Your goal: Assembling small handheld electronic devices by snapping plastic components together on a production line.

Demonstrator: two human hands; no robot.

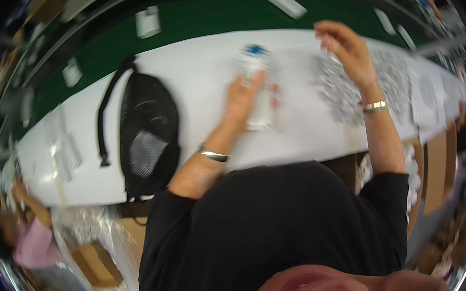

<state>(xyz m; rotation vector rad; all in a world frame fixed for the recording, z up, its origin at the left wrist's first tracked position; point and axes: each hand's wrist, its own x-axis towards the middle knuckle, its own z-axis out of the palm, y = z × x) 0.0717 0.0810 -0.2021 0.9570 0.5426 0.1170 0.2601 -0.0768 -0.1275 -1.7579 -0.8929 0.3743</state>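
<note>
L hand [242, 100]: we had its thumb on the white item [253, 64]; other fingers blurred, couldn't tell if pinching.
White item: blue-topped, lay approx. mid-table, betw. blk bag [148, 120] (left) & silvery bits [391, 86] (right).
R hand [346, 48]: we held it by the bits' far side, fingers bent; couldn't tell if pinching.
Table [195, 58]: white, ran under our hands.

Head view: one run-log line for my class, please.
left hand: holds blue-ended white item, blurred | right hand: near silvery heap, grip unclear | black mesh bag: on white table
</note>
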